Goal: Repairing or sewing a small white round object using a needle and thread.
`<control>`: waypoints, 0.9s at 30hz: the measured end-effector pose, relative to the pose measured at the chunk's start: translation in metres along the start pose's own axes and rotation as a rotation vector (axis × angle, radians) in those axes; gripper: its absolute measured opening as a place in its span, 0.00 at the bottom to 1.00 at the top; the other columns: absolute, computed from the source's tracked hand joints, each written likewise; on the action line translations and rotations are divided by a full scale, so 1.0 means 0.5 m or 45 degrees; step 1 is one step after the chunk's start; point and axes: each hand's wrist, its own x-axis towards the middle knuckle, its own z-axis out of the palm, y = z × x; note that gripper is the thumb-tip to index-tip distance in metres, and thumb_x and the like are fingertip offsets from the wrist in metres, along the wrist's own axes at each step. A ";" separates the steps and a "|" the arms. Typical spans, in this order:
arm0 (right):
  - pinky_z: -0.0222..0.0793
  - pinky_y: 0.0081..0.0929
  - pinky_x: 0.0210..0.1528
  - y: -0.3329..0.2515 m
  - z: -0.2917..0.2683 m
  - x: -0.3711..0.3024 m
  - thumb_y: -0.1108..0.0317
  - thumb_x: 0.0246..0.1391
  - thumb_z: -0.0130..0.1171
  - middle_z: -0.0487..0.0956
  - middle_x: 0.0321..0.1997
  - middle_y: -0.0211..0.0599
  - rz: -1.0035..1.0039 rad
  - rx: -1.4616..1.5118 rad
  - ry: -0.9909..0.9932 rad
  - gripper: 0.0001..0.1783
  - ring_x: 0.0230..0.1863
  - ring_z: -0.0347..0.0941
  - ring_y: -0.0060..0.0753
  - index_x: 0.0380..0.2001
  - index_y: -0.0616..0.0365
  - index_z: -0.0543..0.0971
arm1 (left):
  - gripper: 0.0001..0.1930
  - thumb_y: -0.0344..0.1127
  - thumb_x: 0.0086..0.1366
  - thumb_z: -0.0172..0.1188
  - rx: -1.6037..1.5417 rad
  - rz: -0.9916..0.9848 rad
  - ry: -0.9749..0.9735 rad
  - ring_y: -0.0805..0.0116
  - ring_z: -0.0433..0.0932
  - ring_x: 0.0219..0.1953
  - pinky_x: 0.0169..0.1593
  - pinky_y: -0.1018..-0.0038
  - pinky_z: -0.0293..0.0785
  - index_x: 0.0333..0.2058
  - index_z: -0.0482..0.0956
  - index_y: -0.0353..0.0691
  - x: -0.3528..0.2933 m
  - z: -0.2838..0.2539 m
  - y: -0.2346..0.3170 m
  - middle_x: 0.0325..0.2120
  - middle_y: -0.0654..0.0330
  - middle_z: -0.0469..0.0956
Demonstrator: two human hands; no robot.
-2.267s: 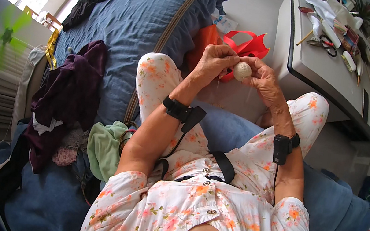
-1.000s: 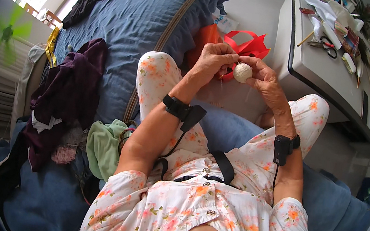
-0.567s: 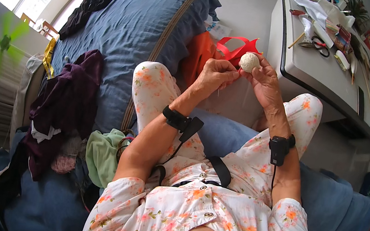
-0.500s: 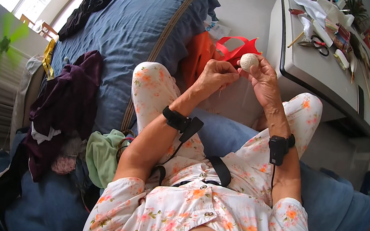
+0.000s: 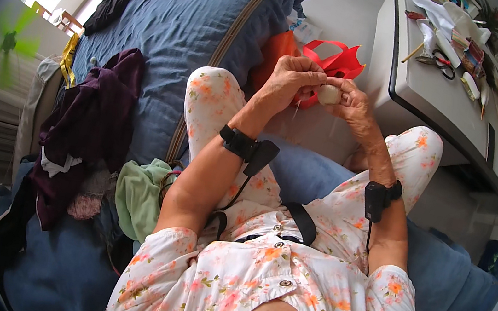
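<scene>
In front of my knees, my right hand (image 5: 355, 109) is closed around a small, round, cream-coloured ball (image 5: 329, 95). My left hand (image 5: 291, 80) meets it from the left, its thumb and index finger pinched at the ball's upper edge. What those fingertips hold is too small to make out. A thin pale thread (image 5: 296, 112) dangles below the left hand. Behind both hands lies a red bag with loop handles (image 5: 345, 61), partly covered by them.
At the right, a light cabinet top (image 5: 420, 93) carries scissors (image 5: 444, 64), white cloths and several tools. A blue-covered bed (image 5: 183, 32) fills the left, with a purple garment (image 5: 95, 115) and a green cloth (image 5: 136, 197). A green fan (image 5: 9, 42) is beyond.
My left hand has moved up and closer to the ball, its fingertips now at the ball's edge. The ball has turned and sits slightly lower in my right hand.
</scene>
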 end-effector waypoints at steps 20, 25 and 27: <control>0.72 0.29 0.50 0.003 -0.025 0.007 0.66 0.53 0.62 0.76 0.45 0.40 -0.167 0.777 0.217 0.24 0.46 0.74 0.32 0.51 0.61 0.67 | 0.07 0.31 0.56 0.63 0.547 -0.043 -0.120 0.81 0.70 0.18 0.21 0.84 0.65 0.28 0.80 0.33 -0.020 0.034 -0.021 0.17 0.64 0.75; 0.71 0.26 0.50 0.010 -0.026 0.005 0.72 0.54 0.58 0.73 0.46 0.36 -0.096 0.045 0.348 0.22 0.46 0.72 0.28 0.53 0.58 0.69 | 0.06 0.30 0.57 0.63 0.262 -0.038 -0.124 0.81 0.68 0.17 0.20 0.83 0.63 0.29 0.80 0.32 -0.021 0.039 -0.001 0.17 0.65 0.73; 0.70 0.25 0.50 0.003 -0.019 0.004 0.75 0.54 0.57 0.71 0.47 0.34 -0.074 -0.211 0.308 0.22 0.46 0.71 0.28 0.53 0.57 0.70 | 0.05 0.29 0.58 0.62 0.145 -0.051 -0.090 0.82 0.67 0.17 0.20 0.83 0.63 0.29 0.79 0.32 -0.017 0.028 0.003 0.16 0.66 0.73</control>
